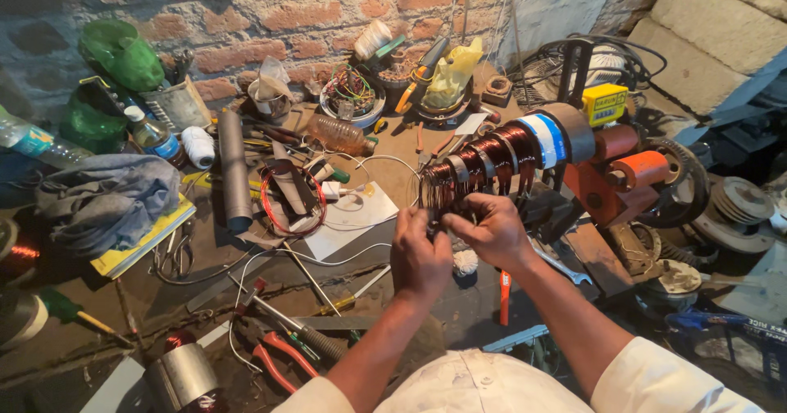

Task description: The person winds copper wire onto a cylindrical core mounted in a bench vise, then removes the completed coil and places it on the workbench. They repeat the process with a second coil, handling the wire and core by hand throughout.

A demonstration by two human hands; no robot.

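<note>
At twelve o'clock, left hand (420, 259) and right hand (490, 229) pinch closed on shiny copper wire coils (484, 171), steadying them on the orange winding machine (623, 175).

Coppery red-brown wire coils (484, 171) sat at the fingers (447, 224), banded with a blue-and-white tape ring (544, 141). Beyond them stood orange rollers (639, 168) and a yellow box (605, 103); far left of the fingers lay a grey cloth (106, 196).

Both arms extended forward; left hand (420, 259) and right hand (489, 228) close together, fingers pinched.
</note>
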